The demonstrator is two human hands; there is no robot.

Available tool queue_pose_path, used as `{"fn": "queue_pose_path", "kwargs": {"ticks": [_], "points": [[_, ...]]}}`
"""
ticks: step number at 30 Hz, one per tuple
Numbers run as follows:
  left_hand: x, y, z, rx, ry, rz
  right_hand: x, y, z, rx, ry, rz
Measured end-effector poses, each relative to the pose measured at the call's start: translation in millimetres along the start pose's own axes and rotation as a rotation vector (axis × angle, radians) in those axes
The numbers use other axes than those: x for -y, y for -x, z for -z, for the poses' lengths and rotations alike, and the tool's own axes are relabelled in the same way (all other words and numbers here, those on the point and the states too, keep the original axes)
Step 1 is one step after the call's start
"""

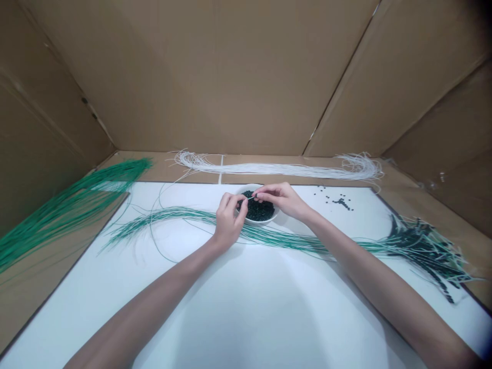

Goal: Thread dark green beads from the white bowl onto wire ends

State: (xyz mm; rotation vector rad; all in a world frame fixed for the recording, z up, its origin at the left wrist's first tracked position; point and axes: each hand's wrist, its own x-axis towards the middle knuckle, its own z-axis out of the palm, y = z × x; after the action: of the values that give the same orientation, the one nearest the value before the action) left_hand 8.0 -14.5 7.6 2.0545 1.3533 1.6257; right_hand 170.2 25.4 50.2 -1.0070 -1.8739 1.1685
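My left hand (pixel 230 212) is closed in a pinch on a thin white cord (pixel 250 198), at the left rim of a white bowl (pixel 262 222). Small black beads (pixel 260 210) fill the bowl. Over its far right rim, my right hand (pixel 282 197) pinches at the cord's other visible end, where a dark speck like a bead shows between the fingertips; it is too small to make out fully. Beneath both forearms runs a long bundle of green and white cords (pixel 277 237), its right end thick with strung black beads (pixel 418 241).
Loose black beads (pixel 342 202) lie scattered right of the bowl. A bundle of white cords (pixel 277 169) stretches along the back, and green cords (pixel 73 197) lie at left. Cardboard walls (pixel 215 77) surround the white board (pixel 246 318).
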Motion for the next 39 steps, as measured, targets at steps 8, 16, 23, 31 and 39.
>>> {"fn": "queue_pose_path", "kwargs": {"ticks": [8,16,23,31,39], "points": [[0.2,0.0,0.4,0.005,-0.003,-0.015,-0.4,-0.5,1.3,0.043,-0.005,-0.001],[0.2,0.2,0.1,0.021,-0.008,-0.031,0.6,0.5,1.3,0.042,-0.004,0.005],[0.9,0.5,-0.1,0.027,-0.013,-0.030,0.4,0.4,0.5,0.043,0.044,0.027],[4.2,1.2,-1.9,0.028,-0.044,-0.066,3.1,1.1,0.5,0.093,0.330,0.149],[3.9,1.5,-1.4,0.037,-0.034,-0.070,-0.2,0.7,-2.8,0.159,0.161,0.070]]}}
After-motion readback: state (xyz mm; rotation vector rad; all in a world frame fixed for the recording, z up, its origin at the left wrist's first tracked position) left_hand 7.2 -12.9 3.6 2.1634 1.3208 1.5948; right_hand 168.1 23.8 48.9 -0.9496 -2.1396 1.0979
